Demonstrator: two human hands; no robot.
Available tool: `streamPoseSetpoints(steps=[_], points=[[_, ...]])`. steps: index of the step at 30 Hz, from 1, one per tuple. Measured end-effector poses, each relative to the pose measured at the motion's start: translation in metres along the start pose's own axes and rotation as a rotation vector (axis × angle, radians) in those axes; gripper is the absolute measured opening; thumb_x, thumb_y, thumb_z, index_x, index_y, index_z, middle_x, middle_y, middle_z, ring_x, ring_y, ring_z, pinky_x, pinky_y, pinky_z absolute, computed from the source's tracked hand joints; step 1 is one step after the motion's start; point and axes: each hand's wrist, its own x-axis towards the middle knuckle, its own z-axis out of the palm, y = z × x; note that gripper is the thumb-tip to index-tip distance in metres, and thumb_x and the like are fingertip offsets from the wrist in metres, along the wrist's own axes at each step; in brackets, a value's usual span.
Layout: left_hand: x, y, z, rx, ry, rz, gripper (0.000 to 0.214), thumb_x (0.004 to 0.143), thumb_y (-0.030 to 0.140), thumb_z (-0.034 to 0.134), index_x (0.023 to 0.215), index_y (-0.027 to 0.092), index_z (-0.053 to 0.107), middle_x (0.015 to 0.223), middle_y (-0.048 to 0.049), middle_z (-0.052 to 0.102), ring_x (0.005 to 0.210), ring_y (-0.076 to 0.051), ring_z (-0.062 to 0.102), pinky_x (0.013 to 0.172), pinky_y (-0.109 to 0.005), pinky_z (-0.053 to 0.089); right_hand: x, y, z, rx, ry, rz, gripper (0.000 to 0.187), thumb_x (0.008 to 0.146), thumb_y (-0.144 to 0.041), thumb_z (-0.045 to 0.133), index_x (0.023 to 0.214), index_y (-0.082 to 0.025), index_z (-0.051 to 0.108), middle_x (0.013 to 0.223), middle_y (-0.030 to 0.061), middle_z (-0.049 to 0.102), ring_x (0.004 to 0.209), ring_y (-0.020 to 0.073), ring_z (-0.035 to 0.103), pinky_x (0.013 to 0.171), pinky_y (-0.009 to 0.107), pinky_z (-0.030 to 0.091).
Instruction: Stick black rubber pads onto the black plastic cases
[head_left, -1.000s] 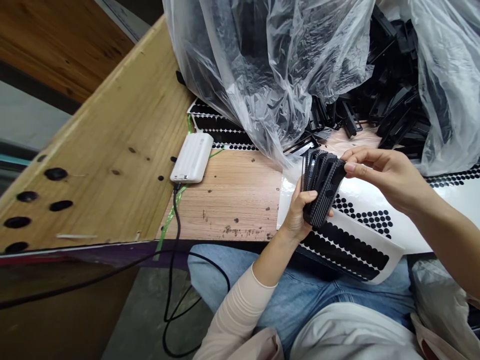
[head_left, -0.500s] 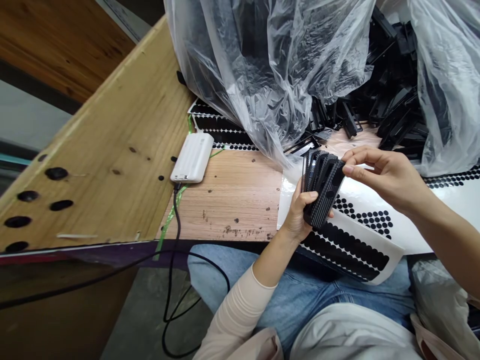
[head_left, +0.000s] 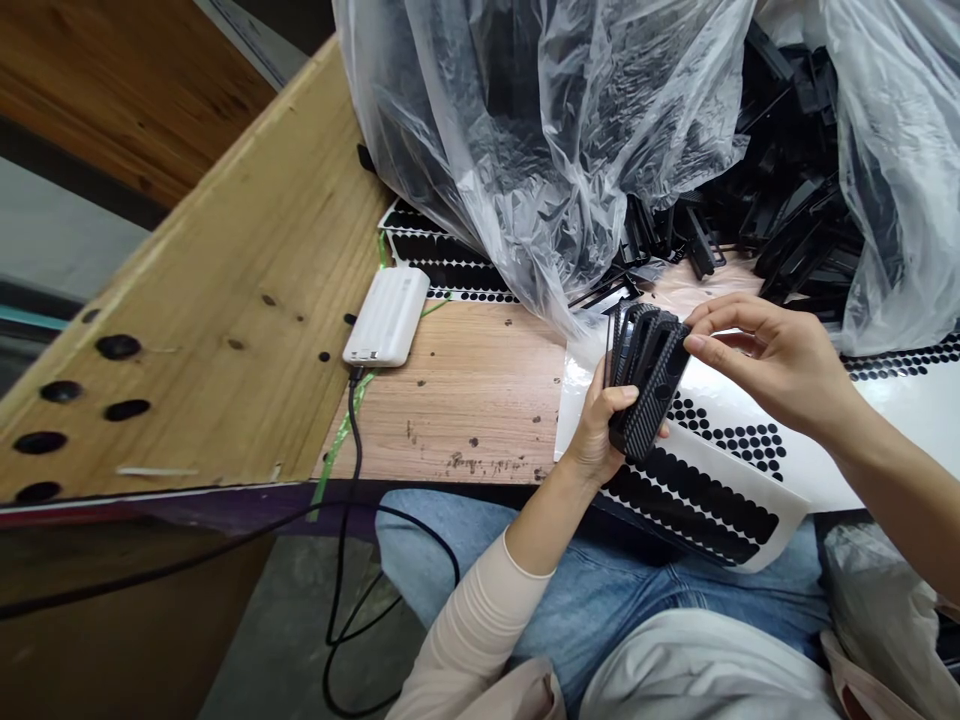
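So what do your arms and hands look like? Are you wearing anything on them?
The left arm wears a pale cream fabric sleeve with soft folds, ending partway up the forearm. The right forearm shows no sleeve in view. The left hand and the right hand are bare, with no gloves, rings or cables.
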Motion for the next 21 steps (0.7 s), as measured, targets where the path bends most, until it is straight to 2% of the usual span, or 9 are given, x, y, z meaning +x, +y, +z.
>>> streamPoseSetpoints(steps=[6, 11, 13, 15, 16, 18, 20, 21], points=[[-0.001, 0.001, 0.002, -0.002, 0.021, -0.003, 0.066, 0.074, 0.042, 0.081, 0.129, 0.021, 0.052, 0.089, 0.0007, 0.072, 0.053, -0.016, 0.067, 0.046, -0.027, 0.054, -0.003, -0.002, 0.0, -0.116, 0.014, -0.047, 0.014, 0.1, -0.038, 0.076, 0.092, -0.026, 0.076, 0.11, 0.0077, 0.079, 0.106, 0.0284, 0.075, 0.092, 0.046, 0.063], [0.0, 0.001, 0.0, -0.002, -0.004, -0.002, 0.063, 0.075, 0.042, 0.081, 0.127, 0.022, 0.05, 0.087, 0.0018, 0.072, 0.05, -0.016, 0.067, 0.044, -0.025, 0.051, -0.007, -0.002, 0.002, -0.285, 0.054, -0.201, 0.007, 0.102, -0.028, 0.072, 0.095, -0.026, 0.074, 0.106, 0.0075, 0.08, 0.101, 0.0284, 0.076, 0.094, 0.048, 0.062], [0.0, 0.001, 0.0, 0.008, -0.016, -0.004, 0.063, 0.076, 0.043, 0.08, 0.127, 0.022, 0.049, 0.085, 0.0026, 0.071, 0.049, -0.016, 0.067, 0.044, -0.025, 0.051, -0.008, -0.001, 0.003, -0.399, 0.087, -0.292, 0.009, 0.104, -0.029, 0.071, 0.096, -0.027, 0.076, 0.115, 0.01, 0.079, 0.11, 0.0314, 0.075, 0.097, 0.051, 0.062], [0.0, 0.001, -0.001, 0.012, -0.017, -0.002, 0.063, 0.077, 0.043, 0.079, 0.128, 0.023, 0.049, 0.086, 0.0029, 0.071, 0.049, -0.015, 0.067, 0.045, -0.026, 0.053, -0.008, 0.002, 0.004, -0.554, 0.151, -0.35, 0.01, 0.104, -0.036, 0.072, 0.104, -0.028, 0.078, 0.136, 0.0131, 0.073, 0.129, 0.0387, 0.067, 0.104, 0.057, 0.059], [0.0, 0.001, -0.001, 0.011, -0.014, 0.002, 0.062, 0.077, 0.043, 0.079, 0.128, 0.022, 0.049, 0.086, 0.0032, 0.071, 0.05, -0.015, 0.066, 0.046, -0.026, 0.053, -0.008, 0.004, 0.004, -0.625, 0.19, -0.357, 0.016, 0.103, -0.042, 0.074, 0.112, -0.029, 0.079, 0.147, 0.0142, 0.066, 0.139, 0.0429, 0.06, 0.109, 0.062, 0.056], [0.0, 0.001, -0.002, 0.011, -0.012, 0.005, 0.062, 0.078, 0.043, 0.079, 0.129, 0.022, 0.05, 0.086, 0.0036, 0.071, 0.05, -0.014, 0.066, 0.047, -0.025, 0.054, -0.006, 0.01, 0.004, -0.684, 0.235, -0.35, 0.042, 0.1, -0.052, 0.076, 0.135, -0.029, 0.074, 0.161, 0.017, 0.054, 0.148, 0.0476, 0.049, 0.115, 0.068, 0.051], [0.0, 0.001, -0.002, 0.021, -0.009, 0.004, 0.062, 0.078, 0.042, 0.079, 0.128, 0.023, 0.049, 0.086, 0.0036, 0.071, 0.05, -0.014, 0.067, 0.047, -0.025, 0.053, -0.002, 0.017, 0.004, -0.617, 0.179, -0.341, 0.063, 0.099, -0.06, 0.074, 0.151, -0.027, 0.063, 0.164, 0.0204, 0.049, 0.15, 0.0463, 0.049, 0.119, 0.068, 0.048], [0.0, 0.001, -0.002, 0.027, -0.006, 0.001, 0.062, 0.078, 0.042, 0.079, 0.129, 0.023, 0.049, 0.087, 0.0032, 0.071, 0.051, -0.015, 0.067, 0.046, -0.025, 0.053, 0.0, 0.021, 0.003, -0.565, 0.141, -0.328, 0.066, 0.1, -0.063, 0.072, 0.153, -0.026, 0.061, 0.163, 0.021, 0.049, 0.15, 0.0448, 0.05, 0.12, 0.067, 0.048]])
